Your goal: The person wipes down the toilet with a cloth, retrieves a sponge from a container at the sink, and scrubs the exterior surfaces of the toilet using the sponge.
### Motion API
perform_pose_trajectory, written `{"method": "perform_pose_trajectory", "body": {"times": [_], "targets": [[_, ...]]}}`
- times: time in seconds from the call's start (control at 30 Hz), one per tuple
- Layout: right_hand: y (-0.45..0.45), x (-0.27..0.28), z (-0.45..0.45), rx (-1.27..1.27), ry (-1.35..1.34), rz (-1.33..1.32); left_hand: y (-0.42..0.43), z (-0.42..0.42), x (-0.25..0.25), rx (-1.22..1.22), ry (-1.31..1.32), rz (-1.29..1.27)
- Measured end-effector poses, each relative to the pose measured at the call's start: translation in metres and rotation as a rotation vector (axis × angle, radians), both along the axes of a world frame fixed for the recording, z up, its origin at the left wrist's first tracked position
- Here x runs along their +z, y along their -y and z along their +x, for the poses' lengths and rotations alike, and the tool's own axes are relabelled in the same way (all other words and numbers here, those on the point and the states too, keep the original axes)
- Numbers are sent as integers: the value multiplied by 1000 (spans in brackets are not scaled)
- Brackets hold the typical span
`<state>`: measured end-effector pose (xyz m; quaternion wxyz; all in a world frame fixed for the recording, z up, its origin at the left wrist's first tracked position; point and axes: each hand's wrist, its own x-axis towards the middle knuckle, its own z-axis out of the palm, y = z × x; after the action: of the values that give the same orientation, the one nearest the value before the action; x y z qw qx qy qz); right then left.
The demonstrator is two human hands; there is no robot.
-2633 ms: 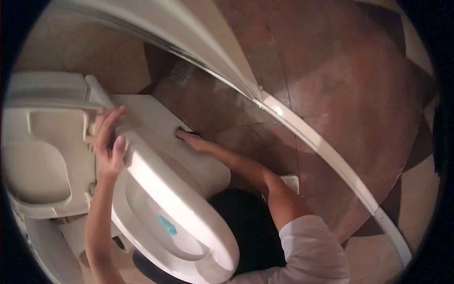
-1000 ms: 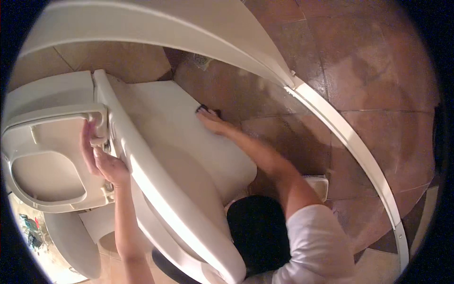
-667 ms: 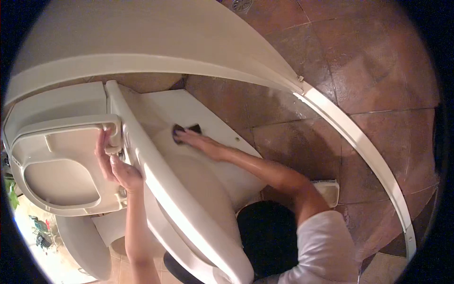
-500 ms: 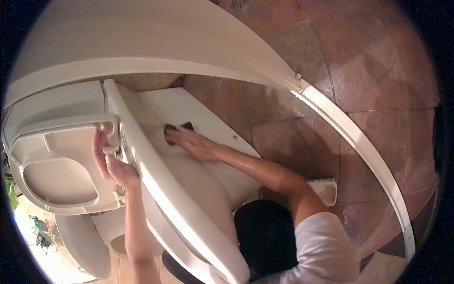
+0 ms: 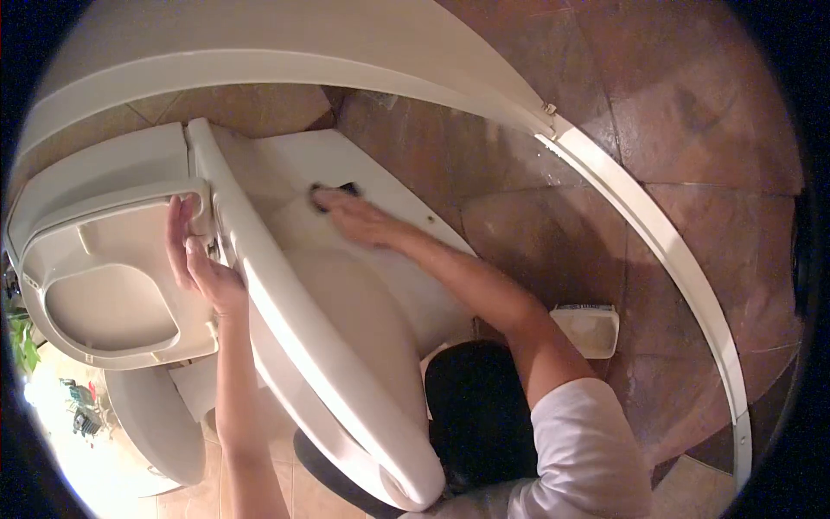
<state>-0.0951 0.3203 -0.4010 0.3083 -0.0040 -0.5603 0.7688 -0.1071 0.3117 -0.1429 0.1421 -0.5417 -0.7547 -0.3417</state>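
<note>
My right hand (image 5: 359, 218) presses a dark pad or sponge (image 5: 333, 195) against the outer side of the white toilet base (image 5: 372, 285); its fingers lie over the pad. My left hand (image 5: 203, 259) is at the raised toilet seat (image 5: 186, 324), by the hinge, with its fingers and thumb apart around the seat's edge. The toilet bowl rim (image 5: 320, 363) runs from the hinge down to the lower middle of the view. The bowl's inside is mostly hidden from this angle.
A curved white shower track (image 5: 657, 225) and a pale curved panel (image 5: 259, 43) cross the view. A small white tray (image 5: 590, 330) lies on the brown tiled floor (image 5: 536, 225). A green plant (image 5: 23, 339) and small items (image 5: 82, 406) are at the far left.
The view has shifted over the toilet's outer side. My right hand moved with the dark pad from the base's far edge inward across its side. My left hand moved from the rim to the seat's edge.
</note>
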Motion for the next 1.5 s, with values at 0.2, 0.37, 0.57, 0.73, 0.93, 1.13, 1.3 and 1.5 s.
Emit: {"method": "perform_pose_trajectory", "body": {"times": [0.2, 0.37, 0.57, 0.73, 0.93, 1.13, 1.3, 1.5], "targets": [[7, -58, 88, 193, 327, -31, 3, -4, -2, -11, 20, -2], [6, 6, 80, 133, -59, 90, -4, 3, -5, -36, 47, 38], [-18, 68, 9, -62, 102, 376, 2, -11, -3, -14, 18, -7], [-27, 49, 33, 79, 299, 305, 2, -11, -3, -14, 67, 6], [-14, 71, 24, -3, 211, 452, 0, -13, -3, -30, -34, 0], [-24, 55, 10, -57, 154, 463, 1, -15, -3, -35, 109, 49], [-36, -24, 26, 133, 369, 323, -1, -9, -2, 34, 43, -23], [-6, -21, 93, 20, 495, 113, -1, -8, -4, 20, 77, -28]]}}
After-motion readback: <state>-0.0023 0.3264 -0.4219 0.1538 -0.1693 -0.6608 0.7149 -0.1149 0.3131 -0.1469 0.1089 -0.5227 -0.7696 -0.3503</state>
